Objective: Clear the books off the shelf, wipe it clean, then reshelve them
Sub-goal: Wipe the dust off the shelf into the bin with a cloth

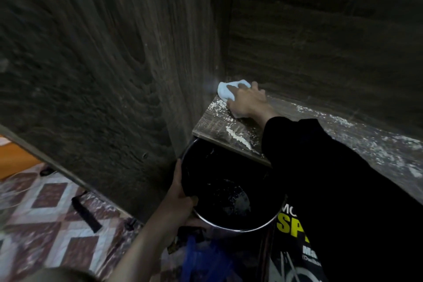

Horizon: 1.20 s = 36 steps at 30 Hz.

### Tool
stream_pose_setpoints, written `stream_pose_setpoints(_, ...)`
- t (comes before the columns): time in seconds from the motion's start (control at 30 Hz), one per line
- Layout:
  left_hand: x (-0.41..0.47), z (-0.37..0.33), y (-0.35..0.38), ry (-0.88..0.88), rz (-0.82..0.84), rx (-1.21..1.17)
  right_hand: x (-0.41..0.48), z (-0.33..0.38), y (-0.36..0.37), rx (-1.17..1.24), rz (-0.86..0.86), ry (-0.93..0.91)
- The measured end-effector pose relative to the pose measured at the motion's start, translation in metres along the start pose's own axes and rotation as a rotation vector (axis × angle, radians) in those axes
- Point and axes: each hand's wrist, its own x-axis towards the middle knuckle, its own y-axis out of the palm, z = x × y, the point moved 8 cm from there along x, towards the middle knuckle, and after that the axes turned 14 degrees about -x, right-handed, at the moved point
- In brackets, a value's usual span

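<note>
A right hand [248, 103] in a black sleeve, at the centre of the frame, holds a small white cloth [225, 91] in the back corner of a dark wooden shelf [212, 121], fingers together and curled over it. Pale crumbs [238, 136] dot the board. No books stand on it. Below its front edge, the left hand [180, 190] grips the rim of a round black bucket [217, 167]; its fingertips are hidden. A hasty sweep could flick crumbs past the bucket onto the yellow-lettered magazine [290, 224] at lower right.
</note>
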Motion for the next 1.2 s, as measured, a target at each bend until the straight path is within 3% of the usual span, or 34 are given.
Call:
stream_pose_setpoints(0.27,0.001,-0.003,0.000,0.017,0.008,-0.001,-0.013,0.008,-0.002,0.125,-0.026,-0.369)
stream_pose_setpoints(0.4,0.000,-0.006,0.002,0.020,0.007,-0.004,-0.010,-0.007,-0.009,0.399,-0.135,-0.277)
stream_pose_setpoints(0.5,0.000,-0.008,0.004,0.028,-0.005,-0.004,-0.009,-0.004,-0.001,0.337,-0.055,-0.157)
stream_pose_setpoints(0.63,0.000,-0.009,0.005,0.029,-0.014,-0.014,-0.023,0.015,0.005,0.228,0.037,-0.140)
stream_pose_setpoints(1.0,-0.001,-0.010,0.003,0.030,-0.039,0.001,-0.077,0.037,0.014,0.089,-0.058,-0.443)
stream_pose_setpoints(1.2,-0.001,-0.012,0.007,0.041,-0.032,0.003,-0.115,0.041,0.010,0.189,-0.159,-0.541)
